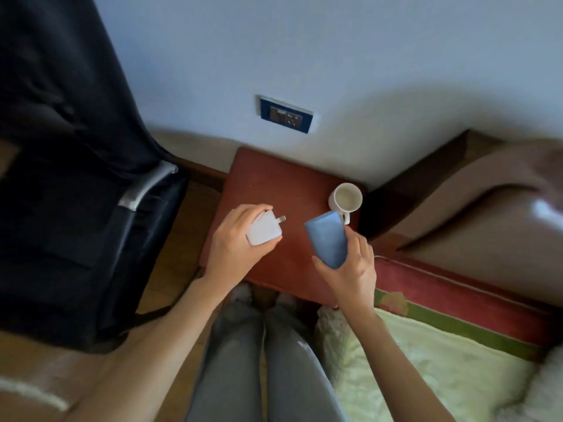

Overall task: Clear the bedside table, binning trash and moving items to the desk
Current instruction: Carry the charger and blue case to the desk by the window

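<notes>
Head view, items over the red-brown bedside table [274,178]:
1. White plug-in charger [264,229], prongs pointing right, cupped in the left hand [236,239]; fingers curled over its top, thumb beneath.
2. Blue case-like object [328,239], gripped at its lower end by the right hand [350,269], thumb left, fingers right.
3. White mug [345,197], upright at the table's back right corner, untouched.

A bedroom in a home: a bed [426,354] with green quilt beside a small red-brown desk [274,184], wall socket [285,114] above.
</notes>
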The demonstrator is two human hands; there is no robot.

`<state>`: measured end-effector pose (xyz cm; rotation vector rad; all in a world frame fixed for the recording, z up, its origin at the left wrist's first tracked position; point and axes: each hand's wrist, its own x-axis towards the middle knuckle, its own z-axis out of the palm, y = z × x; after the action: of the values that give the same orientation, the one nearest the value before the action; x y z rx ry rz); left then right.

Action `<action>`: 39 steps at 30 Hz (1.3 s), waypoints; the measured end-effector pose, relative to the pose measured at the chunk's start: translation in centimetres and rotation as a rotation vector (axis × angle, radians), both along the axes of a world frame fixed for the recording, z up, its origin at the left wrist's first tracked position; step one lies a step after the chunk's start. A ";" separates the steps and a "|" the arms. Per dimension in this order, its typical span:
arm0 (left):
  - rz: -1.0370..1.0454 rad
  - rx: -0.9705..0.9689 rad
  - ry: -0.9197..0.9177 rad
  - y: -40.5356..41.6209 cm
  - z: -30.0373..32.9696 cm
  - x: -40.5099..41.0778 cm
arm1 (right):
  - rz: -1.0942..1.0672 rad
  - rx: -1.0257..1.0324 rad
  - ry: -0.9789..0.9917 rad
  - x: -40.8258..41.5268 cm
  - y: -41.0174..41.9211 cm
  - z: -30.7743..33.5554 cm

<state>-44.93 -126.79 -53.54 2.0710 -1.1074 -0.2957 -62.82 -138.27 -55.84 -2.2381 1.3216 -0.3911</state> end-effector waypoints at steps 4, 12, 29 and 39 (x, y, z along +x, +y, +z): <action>0.132 -0.088 0.005 3.0 7.1 -1.5 | 0.126 -0.035 -0.041 -0.3 1.6 5.2; 0.393 -0.151 0.045 13.8 13.5 -4.2 | 0.392 -0.065 -0.106 2.2 7.7 13.0; 1.010 -0.072 -0.006 51.4 15.9 -14.6 | 1.091 -0.134 -0.147 5.8 36.6 18.0; 1.256 -0.106 -0.027 64.0 16.8 -17.2 | 1.385 -0.201 -0.151 9.6 49.5 20.0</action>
<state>-62.17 -62.78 -36.71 2.2472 0.2907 0.4042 -53.25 -88.72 -35.88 -2.5992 -0.5048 -0.1378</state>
